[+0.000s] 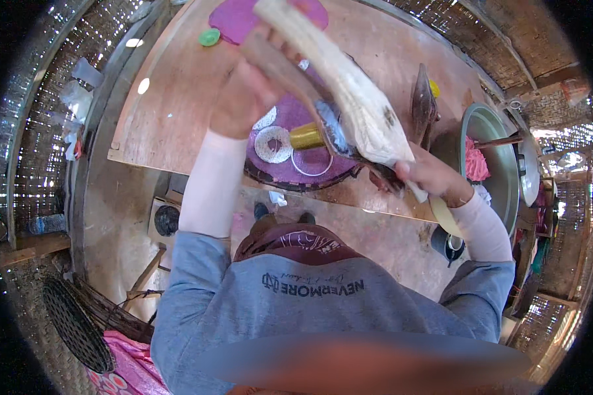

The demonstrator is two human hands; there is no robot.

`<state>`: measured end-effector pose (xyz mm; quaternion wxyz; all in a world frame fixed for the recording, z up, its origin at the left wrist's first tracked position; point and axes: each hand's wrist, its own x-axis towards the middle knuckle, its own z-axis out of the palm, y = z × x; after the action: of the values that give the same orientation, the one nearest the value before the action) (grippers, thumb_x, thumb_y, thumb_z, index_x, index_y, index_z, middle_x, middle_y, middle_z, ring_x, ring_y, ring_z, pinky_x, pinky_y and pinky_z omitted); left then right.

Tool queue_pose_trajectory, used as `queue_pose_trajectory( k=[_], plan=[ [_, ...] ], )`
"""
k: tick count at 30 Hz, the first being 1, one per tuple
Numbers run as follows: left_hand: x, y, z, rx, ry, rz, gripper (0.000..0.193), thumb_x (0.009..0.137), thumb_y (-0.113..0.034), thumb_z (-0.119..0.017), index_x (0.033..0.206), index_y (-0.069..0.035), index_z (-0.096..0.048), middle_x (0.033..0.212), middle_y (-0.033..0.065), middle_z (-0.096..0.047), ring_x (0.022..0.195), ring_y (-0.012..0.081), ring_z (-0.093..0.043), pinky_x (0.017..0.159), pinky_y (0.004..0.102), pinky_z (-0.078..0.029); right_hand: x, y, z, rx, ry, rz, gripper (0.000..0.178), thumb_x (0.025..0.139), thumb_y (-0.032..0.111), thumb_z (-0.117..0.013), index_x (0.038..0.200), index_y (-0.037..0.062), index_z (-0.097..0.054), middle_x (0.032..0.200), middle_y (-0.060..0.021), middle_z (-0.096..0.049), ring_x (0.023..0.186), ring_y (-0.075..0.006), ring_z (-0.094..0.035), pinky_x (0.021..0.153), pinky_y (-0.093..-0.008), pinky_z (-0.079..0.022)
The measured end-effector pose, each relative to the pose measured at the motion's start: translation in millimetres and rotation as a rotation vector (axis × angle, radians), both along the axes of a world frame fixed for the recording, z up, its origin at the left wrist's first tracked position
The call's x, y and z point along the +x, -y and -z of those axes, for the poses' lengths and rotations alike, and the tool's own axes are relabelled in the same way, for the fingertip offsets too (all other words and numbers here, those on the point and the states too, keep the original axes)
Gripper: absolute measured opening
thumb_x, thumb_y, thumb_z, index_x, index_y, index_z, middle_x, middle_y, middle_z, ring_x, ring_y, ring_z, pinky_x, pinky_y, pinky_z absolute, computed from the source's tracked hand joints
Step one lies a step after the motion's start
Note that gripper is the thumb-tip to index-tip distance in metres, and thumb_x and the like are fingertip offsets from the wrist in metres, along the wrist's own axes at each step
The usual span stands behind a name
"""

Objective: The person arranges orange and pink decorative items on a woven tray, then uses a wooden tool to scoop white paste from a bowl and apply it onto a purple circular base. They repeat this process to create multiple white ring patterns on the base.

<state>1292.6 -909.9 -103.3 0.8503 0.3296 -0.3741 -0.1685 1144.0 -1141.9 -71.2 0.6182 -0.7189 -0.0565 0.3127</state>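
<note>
Grey sweatshirt (323,303) with white undersleeves fills the lower view, nearest the lens. Long pale tapered sheath, fibrous and dry-looking (349,92), is held up off the bench between both hands, tilted from upper left to lower right. Left hand (244,99) is closed around a brown wooden strip (277,62) lying against the sheath's upper part; whether the fingers also grip the sheath itself cannot be told. Right hand (431,178) is closed on the sheath's narrow dark lower end.

Below the hands, a round purple tray with dark rim (290,171) sits on the plywood bench (178,99). On it, just under the sheath: a white ring-shaped disc (273,145) and a gold cylinder (306,136), near each other. A small green cap (209,37) lies well beyond the left hand. Right of the right hand: a large metal basin (501,171) with pink material (476,161) inside. A dark brown pointed pod (423,99) stands beyond the right hand.
</note>
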Motion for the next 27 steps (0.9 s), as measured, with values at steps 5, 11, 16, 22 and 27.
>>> queue_pose_trajectory(
  k=[5, 11, 16, 22, 27],
  plan=[
    [21.2, 14.9, 53.4, -0.502, -0.336, 0.440, 0.039, 0.085, -0.046, -0.048, 0.093, -0.008, -0.056, 0.083, 0.0040, -0.049, 0.091, 0.0258, -0.046, 0.080, 0.0358, -0.039, 19.7, 3.6, 25.2, -0.103, -0.344, 0.014, 0.067, 0.082, 0.067, -0.038, 0.089, 0.0030, -0.056, 0.070, -0.0030, -0.055, 0.058, -0.0099, -0.053, 0.052, -0.0227, -0.042],
    [22.9, 3.9, 99.9, -0.458, -0.665, 0.212, 0.030, 0.087, -0.033, -0.045, 0.063, -0.014, -0.042, 0.059, 0.0005, -0.041, 0.060, 0.0138, -0.040, 0.062, 0.0301, -0.036, 38.6, 0.0, 69.1, -0.433, -0.233, -0.029, 0.075, 0.079, 0.073, -0.033, 0.070, 0.0024, -0.059, 0.059, -0.0041, -0.053, 0.054, -0.0132, -0.053, 0.050, -0.0263, -0.041],
    [21.5, -5.0, 103.5, -0.430, -0.655, 0.170, 0.029, 0.086, -0.029, -0.045, 0.061, -0.015, -0.040, 0.054, -0.0007, -0.039, 0.053, 0.0127, -0.037, 0.059, 0.0288, -0.036, 41.5, -9.6, 79.8, -0.503, -0.131, -0.049, 0.075, 0.080, 0.070, -0.036, 0.061, 0.0009, -0.058, 0.053, -0.0063, -0.052, 0.049, -0.0157, -0.052, 0.048, -0.0291, -0.040],
    [2.7, 1.6, 112.9, -0.406, -0.859, 0.037, 0.027, 0.084, -0.028, -0.047, 0.061, -0.015, -0.040, 0.053, -0.0008, -0.039, 0.054, 0.0143, -0.038, 0.060, 0.0290, -0.037, 39.8, -8.9, 60.2, -0.491, -0.343, -0.036, 0.074, 0.079, 0.069, -0.040, 0.061, 0.0001, -0.060, 0.049, -0.0067, -0.051, 0.046, -0.0151, -0.055, 0.045, -0.0288, -0.042],
    [0.6, 19.9, 126.7, -0.460, -0.882, 0.065, 0.029, 0.084, -0.027, -0.047, 0.059, -0.016, -0.039, 0.052, -0.0017, -0.039, 0.054, 0.0145, -0.039, 0.059, 0.0284, -0.037, 40.3, 8.3, 53.0, -0.748, -0.210, -0.052, 0.087, 0.072, 0.078, -0.037, 0.063, -0.0044, -0.062, 0.049, -0.0104, -0.053, 0.050, -0.0206, -0.058, 0.053, -0.0351, -0.046]
  ],
)
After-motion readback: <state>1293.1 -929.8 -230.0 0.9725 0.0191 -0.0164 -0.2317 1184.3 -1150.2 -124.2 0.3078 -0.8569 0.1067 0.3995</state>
